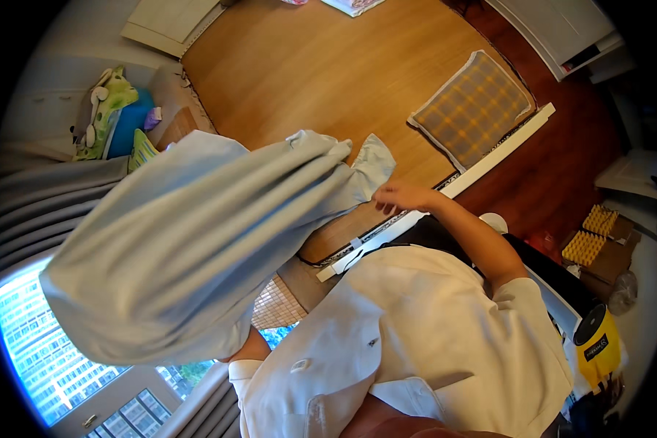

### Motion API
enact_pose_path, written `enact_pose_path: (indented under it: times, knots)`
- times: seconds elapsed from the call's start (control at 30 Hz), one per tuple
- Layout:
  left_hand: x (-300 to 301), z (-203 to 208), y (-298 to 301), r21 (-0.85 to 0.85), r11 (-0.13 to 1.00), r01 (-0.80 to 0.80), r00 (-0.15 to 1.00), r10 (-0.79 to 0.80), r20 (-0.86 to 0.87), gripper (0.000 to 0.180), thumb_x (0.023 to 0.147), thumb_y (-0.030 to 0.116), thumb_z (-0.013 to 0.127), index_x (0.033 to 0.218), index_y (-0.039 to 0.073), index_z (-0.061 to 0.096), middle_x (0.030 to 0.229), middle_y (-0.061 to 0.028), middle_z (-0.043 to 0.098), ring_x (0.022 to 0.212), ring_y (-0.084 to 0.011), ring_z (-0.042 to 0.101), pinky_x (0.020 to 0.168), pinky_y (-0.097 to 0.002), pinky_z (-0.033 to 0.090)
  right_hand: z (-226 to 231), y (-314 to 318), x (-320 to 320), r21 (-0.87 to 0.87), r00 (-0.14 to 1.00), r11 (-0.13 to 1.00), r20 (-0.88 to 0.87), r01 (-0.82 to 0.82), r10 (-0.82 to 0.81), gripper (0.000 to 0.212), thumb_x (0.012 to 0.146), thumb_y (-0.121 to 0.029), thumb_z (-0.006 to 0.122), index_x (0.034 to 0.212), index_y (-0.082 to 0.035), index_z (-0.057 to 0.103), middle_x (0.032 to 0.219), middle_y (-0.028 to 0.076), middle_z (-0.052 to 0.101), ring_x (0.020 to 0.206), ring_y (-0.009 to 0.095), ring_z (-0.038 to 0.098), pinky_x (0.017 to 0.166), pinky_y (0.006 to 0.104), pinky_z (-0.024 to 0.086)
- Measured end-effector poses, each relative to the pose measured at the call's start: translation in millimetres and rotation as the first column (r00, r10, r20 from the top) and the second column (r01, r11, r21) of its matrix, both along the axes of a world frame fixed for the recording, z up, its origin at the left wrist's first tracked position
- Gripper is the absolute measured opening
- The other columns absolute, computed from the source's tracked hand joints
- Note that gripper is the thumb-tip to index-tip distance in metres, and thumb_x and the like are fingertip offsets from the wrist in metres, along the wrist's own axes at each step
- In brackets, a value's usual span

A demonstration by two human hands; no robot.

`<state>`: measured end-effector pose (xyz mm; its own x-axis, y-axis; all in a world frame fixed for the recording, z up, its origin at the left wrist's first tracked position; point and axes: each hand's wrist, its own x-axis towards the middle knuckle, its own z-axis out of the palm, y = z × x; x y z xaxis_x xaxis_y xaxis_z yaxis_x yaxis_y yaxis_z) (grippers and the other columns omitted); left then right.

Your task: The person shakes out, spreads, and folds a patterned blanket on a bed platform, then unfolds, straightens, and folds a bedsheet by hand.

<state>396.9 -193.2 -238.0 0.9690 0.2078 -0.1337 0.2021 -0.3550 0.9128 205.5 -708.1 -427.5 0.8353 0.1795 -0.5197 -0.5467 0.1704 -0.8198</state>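
A large pale grey-blue cloth (175,241) hangs in long folds across the left and middle of the view, well in front of my body. Its far right end flares into a loose corner. My left forearm (252,346) reaches up behind the cloth, and the fabric hides my left hand. My right hand (401,196) is beside the flared corner, its bent fingers loosely apart. The fingertips are at the cloth's edge; whether they touch it I cannot tell.
A tan bed-like surface (285,66) with a white edge rail (504,146) lies ahead, bearing a plaid pillow (478,106). Grey curtains (44,212) and a window (44,336) are left. Yellow egg trays (588,237) and a yellow bag (598,354) stand right.
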Motion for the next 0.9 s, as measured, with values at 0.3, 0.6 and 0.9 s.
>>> enact_pose_path:
  times: [0.3, 0.6, 0.9]
  knots:
    - [-33, 18, 47, 0.134, 0.989, -0.065, 0.995, 0.074, -0.061, 0.032, 0.095, 0.02, 0.058, 0.123, 0.005, 0.061, 0.115, -0.0082, 0.065, 0.101, -0.0191, 0.063, 0.085, -0.0364, 0.052, -122, -12, 40, -0.246, 0.892, 0.896, -0.179, 0.369, -0.416, 0.06, 0.086, -0.045, 0.061, 0.122, 0.003, 0.055, 0.109, 0.017, 0.062, 0.085, 0.022, 0.062, 0.064, 0.0331, 0.051]
    - [-72, 56, 87, 0.28, 0.949, -0.144, 0.981, 0.173, -0.084, 0.032, 0.095, 0.019, 0.058, 0.123, 0.005, 0.061, 0.116, -0.0086, 0.064, 0.101, -0.0194, 0.063, 0.085, -0.0371, 0.053, -233, 91, 48, -0.177, 0.945, 0.983, -0.327, -0.041, -0.019, 0.085, 0.081, -0.047, 0.065, 0.137, 0.011, 0.039, 0.13, 0.024, 0.055, 0.12, 0.029, 0.053, 0.098, 0.0365, 0.043]
    - [-103, 80, 119, 0.334, 0.919, -0.21, 0.971, 0.237, -0.042, 0.033, 0.094, 0.019, 0.058, 0.124, 0.005, 0.06, 0.117, -0.009, 0.064, 0.102, -0.0198, 0.063, 0.085, -0.0378, 0.053, -259, 135, 52, 0.608, 0.893, 0.672, -0.404, 0.423, -0.197, 0.035, 0.095, -0.028, 0.053, 0.123, -0.009, 0.061, 0.117, 0.009, 0.066, 0.108, 0.022, 0.061, 0.097, 0.038, 0.047]
